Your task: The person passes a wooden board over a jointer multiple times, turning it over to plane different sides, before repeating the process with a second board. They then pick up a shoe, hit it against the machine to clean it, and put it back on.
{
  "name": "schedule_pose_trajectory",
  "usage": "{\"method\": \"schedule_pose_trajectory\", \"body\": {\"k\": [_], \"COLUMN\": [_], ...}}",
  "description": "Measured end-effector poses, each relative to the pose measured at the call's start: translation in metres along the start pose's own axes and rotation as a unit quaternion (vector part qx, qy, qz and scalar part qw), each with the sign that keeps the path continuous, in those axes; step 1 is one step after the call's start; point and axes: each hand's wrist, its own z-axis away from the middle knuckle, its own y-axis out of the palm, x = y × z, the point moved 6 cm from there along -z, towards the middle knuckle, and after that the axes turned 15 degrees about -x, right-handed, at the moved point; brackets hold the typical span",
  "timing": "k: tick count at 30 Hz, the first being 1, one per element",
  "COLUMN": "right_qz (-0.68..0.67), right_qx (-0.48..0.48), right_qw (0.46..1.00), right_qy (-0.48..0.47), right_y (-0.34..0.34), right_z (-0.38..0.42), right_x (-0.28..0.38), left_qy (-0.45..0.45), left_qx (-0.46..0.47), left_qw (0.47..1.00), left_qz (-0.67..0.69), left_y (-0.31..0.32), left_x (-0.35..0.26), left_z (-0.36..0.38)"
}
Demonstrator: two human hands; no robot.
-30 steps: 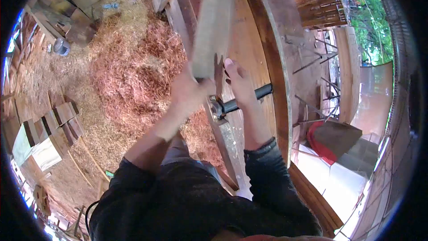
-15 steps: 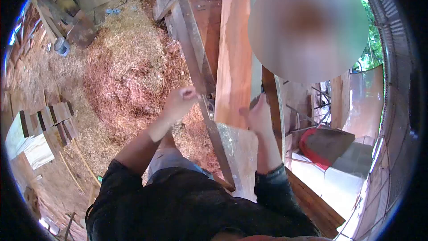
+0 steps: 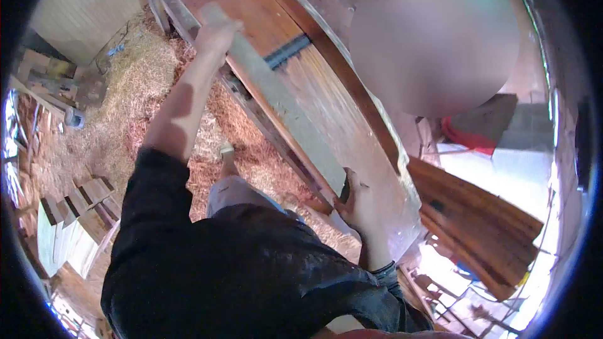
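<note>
A long wooden plank with a greyish upper side lies slantwise along the near side of the workbench. My left hand is closed around the plank close to its far end, with the arm stretched out. Low on the right, my right hand grips the near end, its thumb side against the plank's end. A short dark strip crosses the bench top just beyond the plank.
Wood shavings cover the ground to the left. Stacked wood blocks stand at lower left, and a small can sits above them. Brown boards lie right of the bench. A blurred patch hides the upper right.
My left hand has gone from the air beside the bench to the plank's far part. The plank now shows a narrower, greyish side and slants more. The view has turned.
</note>
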Motion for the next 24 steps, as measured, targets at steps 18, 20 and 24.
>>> {"method": "schedule_pose_trajectory", "body": {"k": [18,20,24], "right_qz": [-0.166,-0.346,-0.468], "right_qx": [-0.301,-0.384,-0.438], "right_qw": [0.797,0.705,0.576], "right_qy": [0.496,0.485,0.507], "right_y": [0.004,0.047,0.082], "right_z": [0.406,0.422,0.393], "right_x": [-0.514,-0.55,-0.56], "left_qy": [-0.293,-0.291,-0.262], "left_qx": [0.428,0.402,0.384], "left_qw": [0.854,0.856,0.874], "left_qz": [-0.037,-0.141,-0.143], "left_y": [0.164,0.153,0.166], "left_x": [0.269,0.288,0.285], "left_z": [0.51,0.509,0.479]}}
